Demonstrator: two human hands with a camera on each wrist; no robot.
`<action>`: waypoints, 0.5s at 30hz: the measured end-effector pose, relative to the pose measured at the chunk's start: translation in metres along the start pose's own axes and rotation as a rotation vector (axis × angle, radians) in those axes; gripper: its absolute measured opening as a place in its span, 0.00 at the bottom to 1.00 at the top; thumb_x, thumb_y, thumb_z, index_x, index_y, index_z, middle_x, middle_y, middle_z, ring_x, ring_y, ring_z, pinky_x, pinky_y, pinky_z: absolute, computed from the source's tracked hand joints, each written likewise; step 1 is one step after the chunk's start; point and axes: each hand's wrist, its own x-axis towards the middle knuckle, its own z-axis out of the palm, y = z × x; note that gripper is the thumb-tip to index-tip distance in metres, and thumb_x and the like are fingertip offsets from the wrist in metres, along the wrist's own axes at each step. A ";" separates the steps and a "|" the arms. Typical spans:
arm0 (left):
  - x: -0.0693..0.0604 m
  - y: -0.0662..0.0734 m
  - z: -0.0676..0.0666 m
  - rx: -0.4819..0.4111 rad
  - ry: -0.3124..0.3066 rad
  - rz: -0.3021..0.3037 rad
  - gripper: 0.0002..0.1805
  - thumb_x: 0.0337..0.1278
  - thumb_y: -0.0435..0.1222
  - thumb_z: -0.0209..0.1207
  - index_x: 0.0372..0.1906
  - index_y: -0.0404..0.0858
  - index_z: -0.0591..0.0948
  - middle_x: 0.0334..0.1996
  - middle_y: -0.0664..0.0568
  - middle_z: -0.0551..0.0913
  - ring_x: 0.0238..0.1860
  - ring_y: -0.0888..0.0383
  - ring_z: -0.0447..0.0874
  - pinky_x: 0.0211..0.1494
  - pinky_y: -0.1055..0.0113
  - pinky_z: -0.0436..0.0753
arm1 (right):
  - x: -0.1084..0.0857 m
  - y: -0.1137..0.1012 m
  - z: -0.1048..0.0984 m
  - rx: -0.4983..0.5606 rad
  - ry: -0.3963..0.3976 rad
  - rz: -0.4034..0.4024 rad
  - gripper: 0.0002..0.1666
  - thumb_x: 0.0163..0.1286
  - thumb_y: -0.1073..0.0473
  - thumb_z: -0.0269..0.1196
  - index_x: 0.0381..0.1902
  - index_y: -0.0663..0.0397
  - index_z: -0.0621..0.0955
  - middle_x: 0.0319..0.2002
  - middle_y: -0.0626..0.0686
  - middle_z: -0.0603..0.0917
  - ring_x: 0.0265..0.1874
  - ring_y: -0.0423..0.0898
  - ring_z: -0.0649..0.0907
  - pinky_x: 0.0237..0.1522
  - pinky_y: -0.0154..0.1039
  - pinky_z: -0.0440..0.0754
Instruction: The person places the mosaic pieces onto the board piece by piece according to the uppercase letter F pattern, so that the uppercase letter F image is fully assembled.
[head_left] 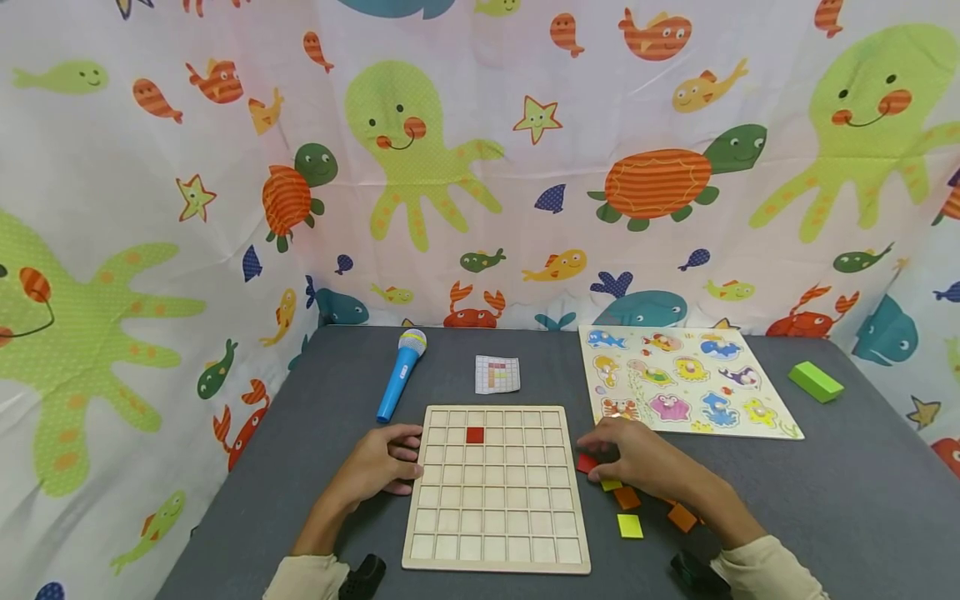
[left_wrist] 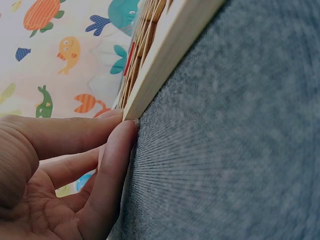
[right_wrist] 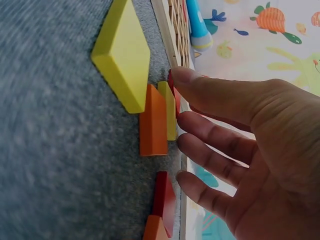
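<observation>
A pale wooden grid board (head_left: 497,487) lies on the grey table, with a red square tile (head_left: 475,435) in an upper cell. My left hand (head_left: 382,461) rests at its left side, fingertips touching the rim (left_wrist: 165,55). Right of the board, my right hand (head_left: 637,454) hovers low over loose tiles, its thumb (right_wrist: 215,92) beside a red tile (head_left: 587,463). The index finger is hidden in the right wrist view. Near that thumb are a yellow tile (head_left: 612,484) and an orange tile (head_left: 627,498); a brighter yellow tile (right_wrist: 122,57) lies closer to me.
Beyond the board lie a blue toy microphone (head_left: 401,375) and a small printed grid card (head_left: 497,375). A sea-animal puzzle board (head_left: 697,379) is at the back right, with a green block (head_left: 816,382) beside it. Another orange tile (head_left: 682,518) lies under the right forearm. A printed curtain (head_left: 465,167) hangs behind.
</observation>
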 end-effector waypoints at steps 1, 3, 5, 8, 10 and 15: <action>0.000 0.000 0.000 -0.001 0.000 0.001 0.36 0.54 0.23 0.73 0.70 0.31 0.77 0.54 0.41 0.81 0.46 0.53 0.85 0.33 0.54 0.93 | 0.000 0.000 0.000 0.002 -0.004 0.004 0.23 0.67 0.50 0.77 0.57 0.53 0.88 0.47 0.44 0.83 0.43 0.42 0.80 0.45 0.37 0.83; 0.000 0.000 0.000 -0.003 0.000 0.000 0.36 0.54 0.23 0.73 0.70 0.31 0.77 0.54 0.41 0.81 0.46 0.53 0.85 0.33 0.54 0.93 | 0.001 0.000 0.001 0.005 -0.012 0.011 0.23 0.68 0.51 0.76 0.57 0.53 0.88 0.46 0.44 0.83 0.42 0.42 0.80 0.44 0.36 0.82; 0.000 0.000 0.000 -0.001 0.000 0.000 0.36 0.54 0.23 0.73 0.70 0.31 0.77 0.54 0.41 0.81 0.46 0.53 0.85 0.33 0.54 0.93 | 0.001 0.000 0.002 0.006 -0.019 0.016 0.21 0.68 0.51 0.76 0.56 0.52 0.89 0.46 0.44 0.82 0.41 0.42 0.79 0.43 0.35 0.81; 0.001 -0.001 0.000 -0.001 0.001 0.001 0.36 0.54 0.23 0.73 0.70 0.30 0.77 0.54 0.41 0.81 0.45 0.53 0.85 0.33 0.54 0.93 | 0.001 -0.001 0.001 -0.007 -0.025 0.015 0.19 0.69 0.51 0.75 0.55 0.51 0.89 0.45 0.44 0.82 0.41 0.42 0.79 0.43 0.35 0.81; 0.001 -0.002 0.000 0.000 0.002 0.002 0.36 0.54 0.23 0.73 0.70 0.30 0.77 0.55 0.41 0.81 0.46 0.53 0.85 0.33 0.54 0.93 | 0.001 -0.001 0.001 -0.021 -0.026 0.015 0.18 0.70 0.51 0.75 0.54 0.50 0.90 0.46 0.44 0.82 0.42 0.42 0.78 0.44 0.36 0.81; 0.002 -0.003 -0.001 -0.002 -0.004 -0.002 0.36 0.54 0.23 0.73 0.71 0.31 0.77 0.55 0.41 0.81 0.46 0.52 0.85 0.34 0.54 0.93 | 0.000 -0.002 0.001 -0.052 -0.018 0.014 0.17 0.70 0.50 0.74 0.54 0.48 0.90 0.46 0.43 0.82 0.44 0.42 0.77 0.46 0.39 0.80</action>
